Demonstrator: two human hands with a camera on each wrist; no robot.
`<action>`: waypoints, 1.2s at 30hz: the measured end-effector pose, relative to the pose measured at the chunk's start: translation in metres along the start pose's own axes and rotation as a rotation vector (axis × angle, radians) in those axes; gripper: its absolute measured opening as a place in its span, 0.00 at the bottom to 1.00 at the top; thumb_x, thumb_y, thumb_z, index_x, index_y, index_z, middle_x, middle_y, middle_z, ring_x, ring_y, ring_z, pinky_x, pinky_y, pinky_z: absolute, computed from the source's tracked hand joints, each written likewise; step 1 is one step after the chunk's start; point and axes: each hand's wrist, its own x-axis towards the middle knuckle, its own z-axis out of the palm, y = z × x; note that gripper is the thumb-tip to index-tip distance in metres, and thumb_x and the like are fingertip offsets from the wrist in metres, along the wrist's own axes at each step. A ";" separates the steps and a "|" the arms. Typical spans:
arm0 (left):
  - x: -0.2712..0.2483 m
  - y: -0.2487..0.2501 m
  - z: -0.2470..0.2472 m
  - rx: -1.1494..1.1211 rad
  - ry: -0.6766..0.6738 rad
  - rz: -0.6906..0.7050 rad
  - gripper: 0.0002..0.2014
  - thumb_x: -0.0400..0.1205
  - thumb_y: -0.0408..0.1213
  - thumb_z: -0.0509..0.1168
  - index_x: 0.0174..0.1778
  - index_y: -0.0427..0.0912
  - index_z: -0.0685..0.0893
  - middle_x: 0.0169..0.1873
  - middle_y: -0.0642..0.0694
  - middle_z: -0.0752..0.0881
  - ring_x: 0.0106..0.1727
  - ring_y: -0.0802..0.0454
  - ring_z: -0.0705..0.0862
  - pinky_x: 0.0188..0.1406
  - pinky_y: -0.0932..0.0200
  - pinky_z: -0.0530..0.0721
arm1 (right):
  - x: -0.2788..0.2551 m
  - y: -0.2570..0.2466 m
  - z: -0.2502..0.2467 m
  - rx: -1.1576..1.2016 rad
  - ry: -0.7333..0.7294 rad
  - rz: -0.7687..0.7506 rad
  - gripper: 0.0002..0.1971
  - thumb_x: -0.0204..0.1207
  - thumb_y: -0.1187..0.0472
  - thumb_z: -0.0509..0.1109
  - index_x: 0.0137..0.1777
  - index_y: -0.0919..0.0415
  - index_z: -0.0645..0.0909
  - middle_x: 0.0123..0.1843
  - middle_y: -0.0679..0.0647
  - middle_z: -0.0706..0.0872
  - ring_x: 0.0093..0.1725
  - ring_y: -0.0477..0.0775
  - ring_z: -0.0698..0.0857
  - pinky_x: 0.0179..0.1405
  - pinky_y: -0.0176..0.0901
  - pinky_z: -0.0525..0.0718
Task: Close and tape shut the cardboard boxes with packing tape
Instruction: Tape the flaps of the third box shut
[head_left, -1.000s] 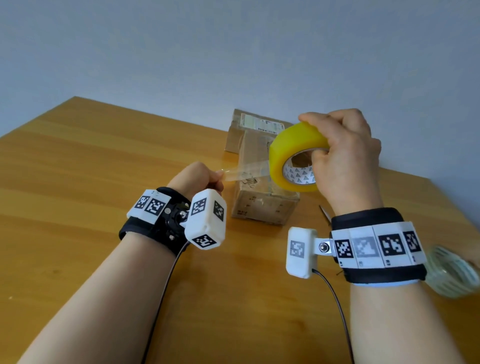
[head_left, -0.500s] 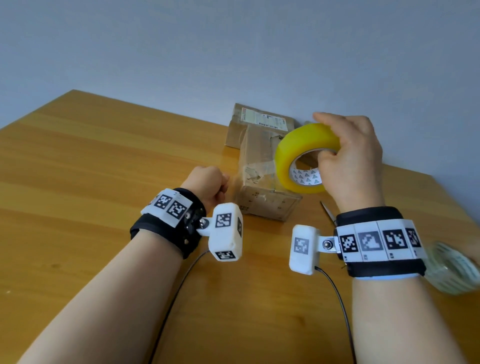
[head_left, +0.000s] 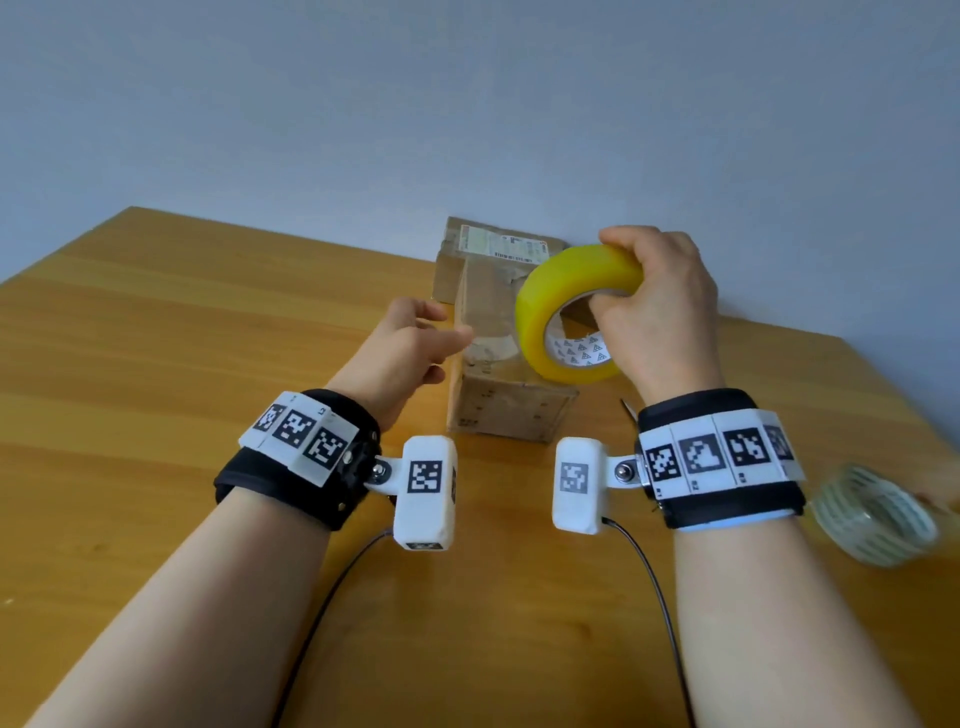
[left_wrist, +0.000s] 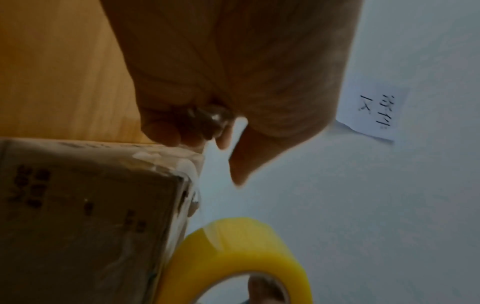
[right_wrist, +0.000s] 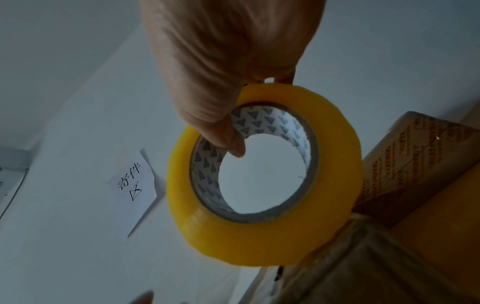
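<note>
Change since earlier frames: left hand (head_left: 410, 345), previously fisted and pinching the tape end, now has fingers loosened and extended toward the box; the yellow roll has come down close to the box top.
Left hand: relaxed, fingers partly straight, holding nothing that can be made out; fingertips sit just beside the left edge of the front cardboard box (head_left: 506, 395). In the left wrist view the fingers (left_wrist: 166, 131) hover near the box's upper edge.
Right hand: right hand (head_left: 657, 312) grips the yellow tape roll (head_left: 566, 306), thumb inside the core, fingers curled over the outer rim.
Tape roll: held on edge, above and touching or nearly touching the top of the front box; contact cannot be confirmed. A clear strip lies across the box top, left of the roll.
Core marking: white inner liner printed with small dark triangle logos (right_wrist: 249, 123).
Front box: closed, brown, dark printed characters on the near face, too blurred to read.
Rear box: second cardboard box (head_left: 493, 244) directly behind the first, closed, carrying a white shipping label with unreadable print.
Wall note: paper sheet (right_wrist: 132, 183) bearing handwritten characters "寄件区".
Table: wooden table (head_left: 156, 364) supports both boxes.
Spare roll: clear tape roll (head_left: 878, 514) lies flat by the right wrist.
</note>
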 end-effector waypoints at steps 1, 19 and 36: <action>-0.002 0.004 0.003 0.100 -0.060 0.042 0.26 0.72 0.42 0.78 0.63 0.47 0.74 0.41 0.49 0.72 0.39 0.53 0.75 0.41 0.57 0.75 | 0.000 -0.001 0.001 0.001 -0.005 0.001 0.27 0.74 0.68 0.72 0.74 0.51 0.82 0.69 0.55 0.80 0.69 0.57 0.80 0.62 0.37 0.71; 0.008 -0.003 0.008 0.321 -0.191 0.034 0.30 0.69 0.41 0.82 0.68 0.61 0.84 0.22 0.55 0.69 0.26 0.60 0.73 0.30 0.61 0.74 | -0.006 0.026 0.001 -0.049 0.078 -0.121 0.29 0.69 0.81 0.66 0.65 0.55 0.85 0.58 0.63 0.82 0.59 0.68 0.82 0.52 0.51 0.77; 0.023 0.003 0.015 0.347 -0.046 0.119 0.11 0.82 0.48 0.70 0.52 0.48 0.94 0.40 0.53 0.90 0.36 0.63 0.83 0.44 0.60 0.80 | -0.014 0.062 -0.004 -0.164 0.071 -0.125 0.29 0.71 0.81 0.68 0.65 0.53 0.89 0.57 0.62 0.87 0.58 0.70 0.84 0.56 0.64 0.83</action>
